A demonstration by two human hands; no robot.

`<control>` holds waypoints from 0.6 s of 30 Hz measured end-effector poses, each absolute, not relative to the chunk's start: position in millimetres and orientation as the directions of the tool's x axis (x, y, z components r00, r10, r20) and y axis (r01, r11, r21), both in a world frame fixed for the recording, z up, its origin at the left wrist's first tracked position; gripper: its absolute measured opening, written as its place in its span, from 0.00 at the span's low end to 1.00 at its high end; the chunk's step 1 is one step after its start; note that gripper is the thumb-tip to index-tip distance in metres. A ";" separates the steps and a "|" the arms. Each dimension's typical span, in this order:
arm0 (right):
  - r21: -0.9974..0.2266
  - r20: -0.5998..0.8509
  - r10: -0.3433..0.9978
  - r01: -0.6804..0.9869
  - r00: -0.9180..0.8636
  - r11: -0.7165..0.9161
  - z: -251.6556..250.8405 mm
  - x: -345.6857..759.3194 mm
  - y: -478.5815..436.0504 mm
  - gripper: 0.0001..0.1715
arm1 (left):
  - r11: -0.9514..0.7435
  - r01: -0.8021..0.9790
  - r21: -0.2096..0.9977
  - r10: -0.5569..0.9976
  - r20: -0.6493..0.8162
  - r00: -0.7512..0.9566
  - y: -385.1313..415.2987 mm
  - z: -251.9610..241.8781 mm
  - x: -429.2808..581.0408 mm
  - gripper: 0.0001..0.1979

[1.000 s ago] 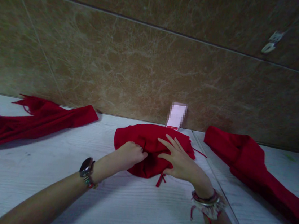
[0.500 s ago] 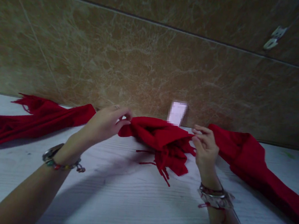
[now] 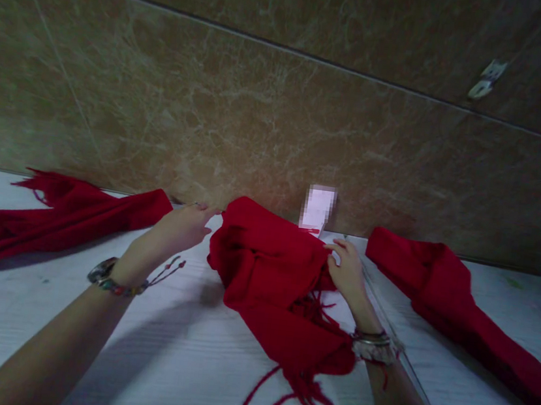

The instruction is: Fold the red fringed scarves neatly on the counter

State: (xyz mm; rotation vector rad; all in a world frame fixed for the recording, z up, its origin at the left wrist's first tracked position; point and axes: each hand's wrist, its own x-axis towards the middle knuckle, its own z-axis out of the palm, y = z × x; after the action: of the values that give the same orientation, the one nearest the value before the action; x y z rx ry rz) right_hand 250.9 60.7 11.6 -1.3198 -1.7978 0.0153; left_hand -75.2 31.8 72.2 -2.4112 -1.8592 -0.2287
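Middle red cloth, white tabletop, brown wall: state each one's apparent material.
Middle red cloth: matte textile, possibly wool, given soft folds and fringe. White tabletop: smooth, perhaps wood or laminate, given streaky grain. Brown wall: likely smooth stone or tile, with pale veins and seams.

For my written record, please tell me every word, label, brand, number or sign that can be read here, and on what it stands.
No text can be read in this view.
Pale object by the wall: pixelated; the red mark at its foot is too small and blurred to read.
Small pale fixture at upper right: blurred, nothing legible.
Middle red cloth: no lettering visible.
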 end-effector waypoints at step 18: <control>-0.210 0.583 0.518 0.499 -0.626 0.841 23.4 222.4 27.8 0.10 | -0.493 0.864 -0.105 0.863 0.067 0.501 1.3 52.7 2.8 0.11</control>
State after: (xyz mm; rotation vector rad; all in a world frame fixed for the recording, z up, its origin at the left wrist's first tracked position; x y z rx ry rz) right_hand 222.4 27.8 23.4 -0.7384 -2.3608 0.0373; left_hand 2.8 1.3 52.7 -2.6117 -1.5097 -0.0085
